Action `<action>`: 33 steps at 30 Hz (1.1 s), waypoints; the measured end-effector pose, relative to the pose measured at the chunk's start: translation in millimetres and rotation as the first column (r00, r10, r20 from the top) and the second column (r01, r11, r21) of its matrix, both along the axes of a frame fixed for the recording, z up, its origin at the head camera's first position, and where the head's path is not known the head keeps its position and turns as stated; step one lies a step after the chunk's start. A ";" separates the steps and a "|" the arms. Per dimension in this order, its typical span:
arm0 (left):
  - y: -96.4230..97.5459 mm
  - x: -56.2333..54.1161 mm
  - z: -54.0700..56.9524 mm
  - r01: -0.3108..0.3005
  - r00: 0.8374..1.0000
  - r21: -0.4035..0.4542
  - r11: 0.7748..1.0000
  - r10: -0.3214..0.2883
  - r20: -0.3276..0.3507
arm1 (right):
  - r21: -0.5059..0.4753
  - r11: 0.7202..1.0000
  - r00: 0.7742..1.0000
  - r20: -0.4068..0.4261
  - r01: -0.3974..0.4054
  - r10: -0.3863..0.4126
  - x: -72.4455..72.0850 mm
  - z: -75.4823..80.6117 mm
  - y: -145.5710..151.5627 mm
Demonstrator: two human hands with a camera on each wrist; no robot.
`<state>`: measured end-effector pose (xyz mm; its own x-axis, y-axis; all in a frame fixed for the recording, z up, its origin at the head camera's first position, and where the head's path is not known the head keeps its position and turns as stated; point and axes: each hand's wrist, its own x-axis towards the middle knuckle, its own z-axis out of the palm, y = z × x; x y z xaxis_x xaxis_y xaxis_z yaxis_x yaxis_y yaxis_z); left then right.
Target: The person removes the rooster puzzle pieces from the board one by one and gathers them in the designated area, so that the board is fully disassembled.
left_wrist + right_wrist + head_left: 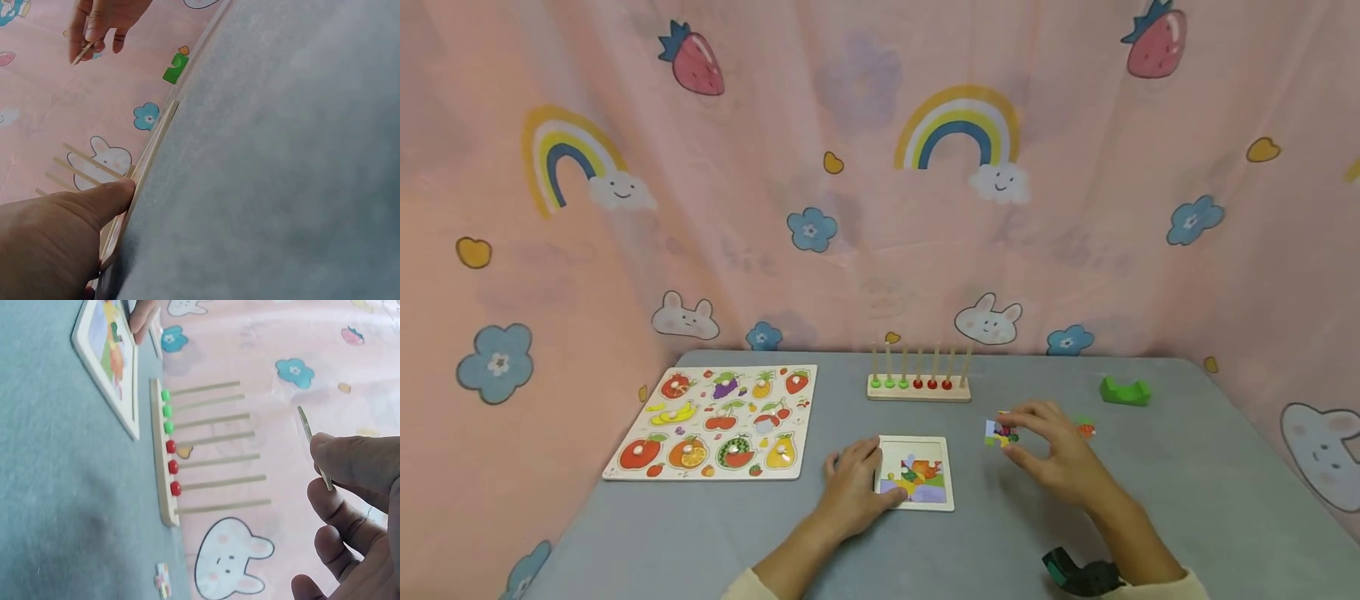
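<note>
My left hand (853,492) holds the left edge of a square wooden puzzle board (950,475). In the left wrist view its thumb (115,199) lies along the board's edge; most of the other fingers are hidden. A colourful picture fills the lower right of the board, and bare wood shows at its top and left. To the right, above the table, my right hand (1060,454) pinches a small puzzle piece (992,434) between thumb and fingers. In the right wrist view this thin piece (305,428) appears nearly edge-on.
Behind the board stands a wooden bead rack (917,393) with upright pegs and green and red beads. A fruit knob puzzle (707,433) lies left. Beyond my right hand are a loose colourful piece (1086,428) and a green block (1125,392). A patterned curtain (880,283) hangs behind the table.
</note>
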<state>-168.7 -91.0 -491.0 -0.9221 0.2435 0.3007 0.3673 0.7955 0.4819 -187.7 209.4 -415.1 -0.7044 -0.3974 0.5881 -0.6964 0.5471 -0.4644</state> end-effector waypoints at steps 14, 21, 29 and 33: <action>-1.6 -1.0 2.5 0.004 1.000 -0.003 1.000 -0.004 0.028 | -0.023 1.000 1.000 0.005 0.006 -0.006 -4.4 -22.1 22.0; -1.6 -1.1 2.1 0.008 0.999 0.009 1.000 -0.009 0.043 | 0.011 0.998 0.997 0.051 0.059 -0.060 -6.7 -33.0 28.9; -1.3 -1.0 1.9 0.008 0.999 0.001 1.000 -0.008 0.041 | 0.049 0.996 0.991 0.109 0.070 -0.075 -11.6 -45.5 34.3; -1.6 -1.2 1.8 0.009 0.999 -0.004 1.000 -0.009 0.038 | 0.038 0.998 0.994 0.090 0.055 -0.059 -15.6 -52.6 35.6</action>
<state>-169.9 -92.6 -489.2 -0.9307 0.2530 0.2642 0.3557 0.7941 0.4928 -203.3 244.9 -467.7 -0.7765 -0.3747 0.5066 -0.6193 0.6021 -0.5039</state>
